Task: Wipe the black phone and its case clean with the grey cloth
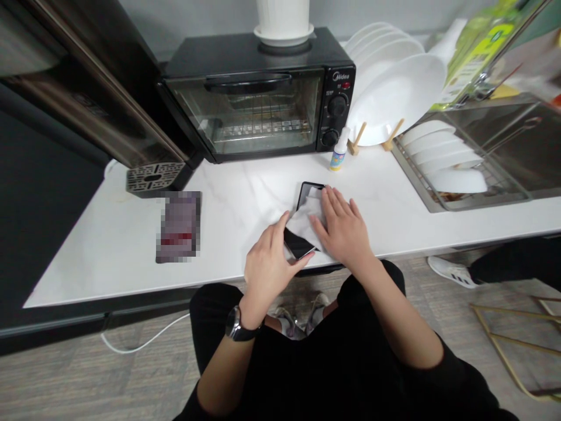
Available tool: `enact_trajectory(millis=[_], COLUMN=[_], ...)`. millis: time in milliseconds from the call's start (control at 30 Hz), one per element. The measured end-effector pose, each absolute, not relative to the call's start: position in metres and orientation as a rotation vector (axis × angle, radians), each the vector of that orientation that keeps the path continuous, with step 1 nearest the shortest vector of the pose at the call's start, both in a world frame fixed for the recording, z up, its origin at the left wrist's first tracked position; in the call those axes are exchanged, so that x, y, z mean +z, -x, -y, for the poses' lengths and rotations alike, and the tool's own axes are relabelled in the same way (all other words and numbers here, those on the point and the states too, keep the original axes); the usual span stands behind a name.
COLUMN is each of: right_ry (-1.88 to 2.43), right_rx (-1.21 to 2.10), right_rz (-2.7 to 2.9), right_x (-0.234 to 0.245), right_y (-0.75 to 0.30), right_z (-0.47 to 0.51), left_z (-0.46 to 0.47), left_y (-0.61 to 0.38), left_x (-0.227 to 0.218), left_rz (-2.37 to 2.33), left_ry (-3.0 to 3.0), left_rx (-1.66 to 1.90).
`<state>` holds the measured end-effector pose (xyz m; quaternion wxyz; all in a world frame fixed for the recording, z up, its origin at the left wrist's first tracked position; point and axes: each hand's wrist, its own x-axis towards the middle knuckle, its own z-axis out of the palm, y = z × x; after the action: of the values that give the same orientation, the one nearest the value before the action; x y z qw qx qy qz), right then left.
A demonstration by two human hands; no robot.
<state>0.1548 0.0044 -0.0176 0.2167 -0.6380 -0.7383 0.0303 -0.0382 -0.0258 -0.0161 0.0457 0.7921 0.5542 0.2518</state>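
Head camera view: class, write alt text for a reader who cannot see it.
On a white counter, a person's left hand grips the near end of a dark phone while the right hand presses a white cloth onto it. A toaster oven, small spray bottle and racked plates stand behind.

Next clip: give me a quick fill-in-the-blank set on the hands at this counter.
The right hand presses a ____ cloth onto the black slab phone.
The left hand, wearing a ____ on its wrist, grips the phone's near end.
The white ribbed pot stands on top of the ____ toaster oven.
Missing: white; watch; black.
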Motion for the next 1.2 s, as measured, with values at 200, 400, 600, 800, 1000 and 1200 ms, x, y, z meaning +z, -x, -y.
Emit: enact_trajectory(millis=[200, 400, 600, 800, 1000, 1200], right_ry=[1.691, 1.71, 2.007, 1.54, 2.054, 1.659], right_rx=[0.018, 0.089, -0.042, 0.118, -0.021, 0.059], right_rz=[2.134, 2.231, 2.098, 2.432, 1.968, 2.352], right_x=[-0.016, -0.011, -0.007, -0.005, -0.011, -0.006], right_y=[-0.125, -0.134, -0.136, -0.12, -0.152, -0.107], right_z=[0.014, 0.005, -0.001, 0.016, -0.016, 0.021], left_z=[0.026, 0.026, 0.026, 0.027, 0.026, 0.026], left_y=[0.037, 0.037, 0.036, 0.037, 0.035, 0.036], left_x=[-0.018, -0.016, -0.016, -0.019, -0.013, -0.017], left_rz=[-1.71, -1.71, -1.699, -1.722, -1.686, -1.725], left_ry=[-2.404, -2.424, -2.401, -2.4, -2.42, -2.388], left_rx=[0.785, 0.767, 0.805, 0.77, 0.788, 0.794])
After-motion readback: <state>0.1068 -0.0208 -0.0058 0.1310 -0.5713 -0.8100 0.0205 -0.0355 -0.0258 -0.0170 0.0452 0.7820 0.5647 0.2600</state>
